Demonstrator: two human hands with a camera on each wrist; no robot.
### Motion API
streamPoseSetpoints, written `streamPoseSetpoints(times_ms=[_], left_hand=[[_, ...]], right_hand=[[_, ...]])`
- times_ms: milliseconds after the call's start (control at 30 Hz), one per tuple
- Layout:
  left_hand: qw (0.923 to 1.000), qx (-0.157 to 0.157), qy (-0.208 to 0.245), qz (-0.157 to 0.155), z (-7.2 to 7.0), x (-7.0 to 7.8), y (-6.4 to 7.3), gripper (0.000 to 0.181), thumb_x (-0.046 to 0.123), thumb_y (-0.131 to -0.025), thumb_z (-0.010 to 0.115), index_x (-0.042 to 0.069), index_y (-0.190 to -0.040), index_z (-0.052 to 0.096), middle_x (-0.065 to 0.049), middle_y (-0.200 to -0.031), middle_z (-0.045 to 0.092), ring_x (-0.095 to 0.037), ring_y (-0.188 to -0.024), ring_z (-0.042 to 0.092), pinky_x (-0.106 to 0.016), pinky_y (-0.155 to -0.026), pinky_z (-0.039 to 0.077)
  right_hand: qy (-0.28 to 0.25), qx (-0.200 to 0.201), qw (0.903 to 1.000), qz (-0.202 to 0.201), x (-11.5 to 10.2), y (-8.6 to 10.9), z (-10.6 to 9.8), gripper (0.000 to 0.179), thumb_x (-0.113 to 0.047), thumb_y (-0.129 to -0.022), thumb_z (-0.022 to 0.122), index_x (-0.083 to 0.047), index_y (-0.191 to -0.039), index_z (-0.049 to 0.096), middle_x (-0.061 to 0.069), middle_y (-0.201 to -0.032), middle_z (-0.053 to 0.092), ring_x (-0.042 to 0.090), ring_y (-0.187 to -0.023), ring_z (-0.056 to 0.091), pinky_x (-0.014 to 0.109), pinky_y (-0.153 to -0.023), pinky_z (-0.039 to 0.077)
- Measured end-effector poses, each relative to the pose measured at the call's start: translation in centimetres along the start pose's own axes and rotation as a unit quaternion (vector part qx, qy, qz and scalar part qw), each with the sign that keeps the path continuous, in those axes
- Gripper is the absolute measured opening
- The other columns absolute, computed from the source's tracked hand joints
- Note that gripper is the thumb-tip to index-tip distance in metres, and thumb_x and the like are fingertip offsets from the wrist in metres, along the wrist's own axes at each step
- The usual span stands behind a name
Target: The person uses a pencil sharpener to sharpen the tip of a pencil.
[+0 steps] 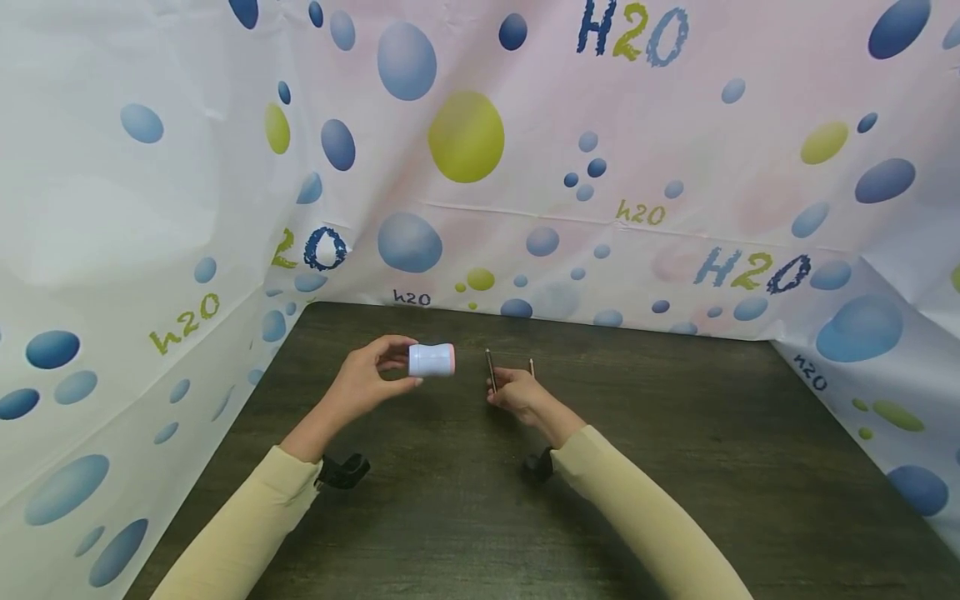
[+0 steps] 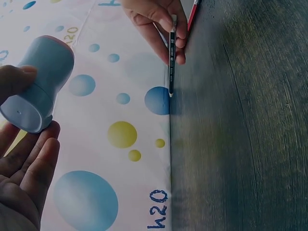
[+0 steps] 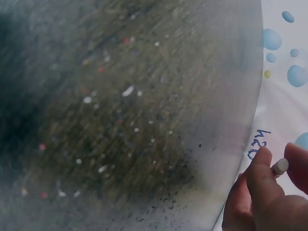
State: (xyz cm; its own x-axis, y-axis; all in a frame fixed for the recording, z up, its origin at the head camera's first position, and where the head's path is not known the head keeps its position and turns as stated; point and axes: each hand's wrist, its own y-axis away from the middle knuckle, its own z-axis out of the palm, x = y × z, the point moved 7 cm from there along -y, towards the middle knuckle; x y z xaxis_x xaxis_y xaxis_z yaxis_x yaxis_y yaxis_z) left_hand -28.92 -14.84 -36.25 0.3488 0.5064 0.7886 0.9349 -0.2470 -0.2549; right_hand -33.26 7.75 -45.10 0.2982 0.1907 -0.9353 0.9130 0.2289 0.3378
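My left hand (image 1: 372, 369) grips a light blue, waisted container (image 1: 431, 360) between thumb and fingers, on its side above the table. A pink rim edges its right end; the left wrist view shows the container (image 2: 48, 67) with its other end toward the camera. To the right, my right hand (image 1: 517, 393) pinches a dark pencil (image 1: 491, 371), with pale lettering along its side in the left wrist view. The pencil's pale end (image 3: 280, 166) pokes out between thumb and finger in the right wrist view. Behind that hand shows part of a red pencil (image 2: 193, 14).
A dark wood-grain table (image 1: 450, 517) lies under both hands. White sheeting (image 1: 555, 150) printed with blue and green bubbles rises at its back and sides. A black wrist strap mount (image 1: 345, 472) sits on the left wrist, another (image 1: 537, 465) on the right.
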Motion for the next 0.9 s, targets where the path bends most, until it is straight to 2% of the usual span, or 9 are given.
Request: streamPoseSetpoints(times_ms=[67,167,233,300,400,567,700,800,900], left_hand=[[1.0000,-0.001,0.001,-0.001,0.0,-0.1,0.0,0.054,0.011,-0.084,0.078,0.002,-0.132,0.055,-0.023,-0.131,0.060,-0.038,-0.113,0.065,-0.051,-0.098,0.055],[1.0000,0.001,0.001,-0.002,0.0,-0.1,0.0,0.055,0.011,-0.084,0.078,0.002,-0.132,0.055,-0.023,-0.131,0.060,-0.038,-0.113,0.066,-0.051,-0.098,0.055],[1.0000,0.001,0.000,0.000,0.0,-0.1,0.0,0.055,0.011,-0.084,0.078,0.002,-0.132,0.055,-0.023,-0.131,0.061,-0.038,-0.113,0.065,-0.051,-0.098,0.054],[1.0000,0.000,0.000,0.000,0.0,-0.1,0.0,0.055,0.011,-0.084,0.078,0.001,-0.132,0.055,-0.023,-0.131,0.061,-0.038,-0.113,0.065,-0.052,-0.098,0.054],[1.0000,-0.002,0.000,-0.003,0.1,-0.2,0.0,0.055,0.011,-0.084,0.078,0.001,-0.132,0.055,-0.023,-0.131,0.060,-0.038,-0.113,0.065,-0.052,-0.098,0.054],[1.0000,-0.003,0.001,-0.005,0.1,-0.2,0.1,0.056,0.011,-0.084,0.078,0.002,-0.133,0.055,-0.023,-0.132,0.060,-0.038,-0.114,0.065,-0.051,-0.099,0.054],[1.0000,-0.003,0.006,-0.002,0.1,-0.3,0.1,0.055,0.011,-0.084,0.078,0.001,-0.133,0.055,-0.023,-0.132,0.060,-0.038,-0.114,0.065,-0.050,-0.099,0.054],[1.0000,-0.005,0.007,-0.004,0.2,-0.5,0.1,0.055,0.012,-0.084,0.078,0.002,-0.133,0.055,-0.022,-0.132,0.060,-0.037,-0.114,0.065,-0.049,-0.098,0.055],[1.0000,-0.003,0.007,0.000,0.3,-0.5,0.1,0.055,0.011,-0.083,0.079,0.002,-0.132,0.056,-0.022,-0.131,0.061,-0.036,-0.114,0.065,-0.047,-0.099,0.055]], right_hand=[[0.009,0.003,1.0000,0.001,0.1,-0.1,0.0,0.067,0.017,-0.091,0.049,0.007,-0.153,0.024,0.028,-0.147,0.043,0.017,-0.099,0.054,0.021,-0.083,0.052],[0.045,0.006,0.9989,-0.012,0.0,-0.1,0.0,0.066,0.015,-0.092,0.051,0.009,-0.152,0.024,0.030,-0.149,0.040,0.029,-0.117,0.055,0.034,-0.101,0.052],[0.092,0.017,0.9953,-0.024,0.0,-0.2,-0.1,0.064,0.011,-0.093,0.055,0.010,-0.150,0.027,0.031,-0.150,0.040,0.035,-0.130,0.051,0.042,-0.110,0.047],[0.143,0.033,0.9886,-0.033,0.0,-0.2,-0.3,0.062,0.006,-0.092,0.060,0.010,-0.148,0.032,0.031,-0.149,0.042,0.038,-0.136,0.047,0.045,-0.112,0.045],[0.184,0.047,0.9813,-0.033,0.2,-0.2,-0.5,0.062,0.003,-0.092,0.063,0.010,-0.147,0.035,0.032,-0.146,0.044,0.040,-0.128,0.056,0.044,-0.104,0.052],[0.170,0.053,0.9838,-0.020,0.3,-0.1,-0.2,0.063,0.005,-0.093,0.061,0.010,-0.149,0.032,0.034,-0.143,0.044,0.036,-0.105,0.068,0.030,-0.080,0.062],[0.159,0.060,0.9854,-0.006,0.3,-0.3,0.0,0.063,0.007,-0.092,0.062,0.009,-0.148,0.034,0.034,-0.143,0.044,0.026,-0.089,0.069,0.026,-0.074,0.062],[0.125,0.049,0.9909,0.005,4.1,-5.6,-1.4,0.067,0.011,-0.088,0.062,0.008,-0.149,0.034,0.034,-0.144,0.043,0.020,-0.080,0.069,0.028,-0.072,0.063],[0.124,0.041,0.9914,0.008,4.6,-6.4,-1.6,0.069,0.013,-0.088,0.059,0.005,-0.151,0.032,0.031,-0.146,0.045,0.024,-0.088,0.070,0.033,-0.079,0.062]])
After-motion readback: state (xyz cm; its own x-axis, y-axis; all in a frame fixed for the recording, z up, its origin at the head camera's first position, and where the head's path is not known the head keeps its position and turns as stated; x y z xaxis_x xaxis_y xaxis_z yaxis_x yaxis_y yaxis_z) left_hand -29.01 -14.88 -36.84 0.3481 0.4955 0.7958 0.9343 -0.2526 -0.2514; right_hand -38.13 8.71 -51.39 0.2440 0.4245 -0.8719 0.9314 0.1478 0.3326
